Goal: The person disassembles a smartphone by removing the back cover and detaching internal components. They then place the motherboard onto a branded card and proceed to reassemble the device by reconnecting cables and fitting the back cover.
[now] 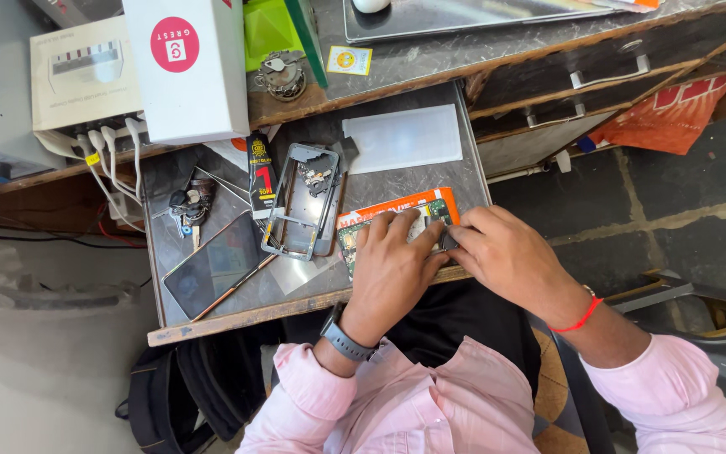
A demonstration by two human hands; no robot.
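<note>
Fingers of my left hand (pixel 392 265) lie spread and flat on a green circuit board (pixel 355 240), pressing it onto an orange card (pixel 413 202). My right hand (pixel 506 252) meets it from the right, fingertips bunched at the board's right end; whether they pinch something I cannot tell. Both sit at the front right corner of the pulled-out metal tray (pixel 464 168), close to its wooden lip. Leftward lie a grey phone frame (pixel 304 202), a black glue tube (pixel 260 172) and a dark phone screen (pixel 207 269). Bare room shows behind, by the frosted plastic sheet (pixel 401 139).
</note>
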